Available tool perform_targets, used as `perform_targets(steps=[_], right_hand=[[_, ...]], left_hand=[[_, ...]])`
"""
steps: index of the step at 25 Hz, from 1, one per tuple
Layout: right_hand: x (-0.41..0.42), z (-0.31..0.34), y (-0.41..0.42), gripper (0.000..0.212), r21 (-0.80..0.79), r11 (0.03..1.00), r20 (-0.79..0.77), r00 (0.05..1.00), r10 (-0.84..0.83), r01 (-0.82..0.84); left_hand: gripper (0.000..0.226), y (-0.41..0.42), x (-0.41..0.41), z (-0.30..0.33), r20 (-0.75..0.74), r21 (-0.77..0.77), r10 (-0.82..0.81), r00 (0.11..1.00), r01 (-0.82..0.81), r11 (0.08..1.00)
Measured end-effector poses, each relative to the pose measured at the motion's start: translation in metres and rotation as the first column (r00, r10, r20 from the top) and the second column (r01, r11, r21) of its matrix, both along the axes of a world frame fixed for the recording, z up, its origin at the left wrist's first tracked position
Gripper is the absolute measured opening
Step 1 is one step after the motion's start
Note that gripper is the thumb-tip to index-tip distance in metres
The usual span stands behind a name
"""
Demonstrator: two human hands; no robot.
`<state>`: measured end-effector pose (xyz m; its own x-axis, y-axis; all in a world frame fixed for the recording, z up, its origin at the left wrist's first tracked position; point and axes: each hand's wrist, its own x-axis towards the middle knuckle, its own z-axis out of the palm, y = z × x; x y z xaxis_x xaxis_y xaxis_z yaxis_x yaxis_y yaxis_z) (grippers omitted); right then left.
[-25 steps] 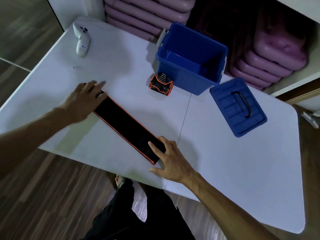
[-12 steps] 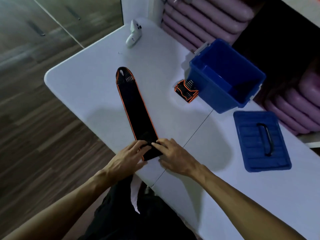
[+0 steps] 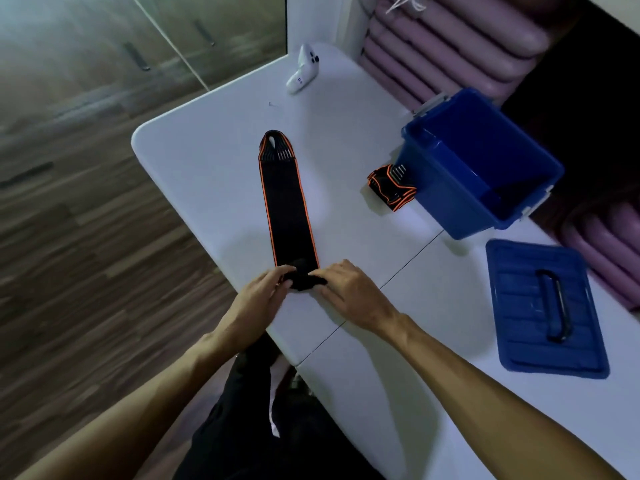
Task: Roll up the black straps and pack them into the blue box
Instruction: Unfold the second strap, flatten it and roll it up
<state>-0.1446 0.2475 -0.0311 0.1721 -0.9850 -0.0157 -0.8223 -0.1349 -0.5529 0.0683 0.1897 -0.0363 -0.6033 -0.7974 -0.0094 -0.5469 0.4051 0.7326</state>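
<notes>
Since half a second ago, both hands have turned the near end of the black strap [image 3: 289, 216] over into a small first roll. Left hand [image 3: 258, 299] and right hand [image 3: 349, 292] pinch that roll from either side, fingers closed on it, near the white table's [image 3: 207, 161] near edge. Farther right, a rolled strap [image 3: 391, 188] touches the open blue box [image 3: 481, 161], its lid [image 3: 543, 306] lying nearer.

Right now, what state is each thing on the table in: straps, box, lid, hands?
Long strap: flat on the table, near end just starting to roll.
Second strap: bundled up, lying outside against the blue box.
Blue box: open, looks empty.
Lid: off, flat on the table.
Left hand: pinching the rolled end.
Right hand: pinching the rolled end.
White controller: lying untouched.
</notes>
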Motion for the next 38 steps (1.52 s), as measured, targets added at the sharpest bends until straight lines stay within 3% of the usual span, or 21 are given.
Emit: perform_targets(steps=[5,8,12,14,17,19,23,26,28,31,34,38], right_hand=[[0.002,0.014,-0.031,0.023,0.210,0.972,0.264,0.951,-0.162,0.107],[0.004,0.016,-0.050,0.022,0.246,0.960,0.279,0.939,-0.203,0.134],[0.009,0.011,-0.061,0.020,0.247,0.951,0.274,0.928,-0.252,0.185],[0.012,0.008,-0.062,0.018,0.222,0.950,0.250,0.929,-0.273,0.220],[0.015,0.008,-0.060,0.007,0.172,0.950,0.253,0.920,-0.298,0.261],[0.018,0.003,-0.056,0.003,0.131,0.948,0.265,0.912,-0.314,0.289],[0.018,-0.008,-0.044,0.021,0.109,0.955,0.234,0.927,-0.294,0.275],[0.004,-0.005,-0.035,0.055,0.071,0.989,0.031,0.991,-0.130,0.128],[-0.004,-0.003,-0.042,0.054,0.030,0.998,-0.082,0.996,-0.044,0.046],[-0.004,-0.001,-0.065,0.030,0.134,0.986,0.109,0.988,-0.109,0.094],[0.000,0.002,-0.084,0.024,0.255,0.942,0.253,0.925,-0.284,0.220],[0.004,0.005,-0.093,0.026,0.244,0.915,0.301,0.871,-0.387,0.322]], left_hand=[[0.022,-0.020,-0.019,0.009,0.008,0.131,0.231,0.973,-0.230,0.964],[0.022,-0.029,-0.025,0.006,0.006,0.191,0.355,0.935,-0.350,0.917],[0.011,-0.030,-0.032,0.002,-0.003,0.110,0.417,0.909,-0.415,0.903],[0.007,-0.027,-0.030,0.001,-0.004,-0.019,0.371,0.929,-0.371,0.929],[0.020,-0.021,-0.011,-0.012,0.086,-0.362,0.098,0.992,-0.060,0.930],[0.035,-0.024,0.002,-0.015,0.170,-0.371,-0.025,0.985,0.088,0.924],[0.032,-0.036,0.004,-0.012,0.199,-0.379,-0.056,0.978,0.130,0.916],[0.035,-0.042,0.005,-0.005,0.160,-0.319,-0.078,0.984,0.126,0.940],[0.037,-0.051,0.005,-0.001,0.128,-0.245,-0.072,0.989,0.101,0.964],[0.032,-0.066,-0.005,0.000,0.062,-0.068,-0.007,0.998,0.012,0.998],[0.030,-0.084,-0.021,-0.002,0.101,0.077,0.111,0.989,-0.119,0.990],[0.020,-0.095,-0.034,0.001,0.101,0.055,0.202,0.974,-0.209,0.976]])
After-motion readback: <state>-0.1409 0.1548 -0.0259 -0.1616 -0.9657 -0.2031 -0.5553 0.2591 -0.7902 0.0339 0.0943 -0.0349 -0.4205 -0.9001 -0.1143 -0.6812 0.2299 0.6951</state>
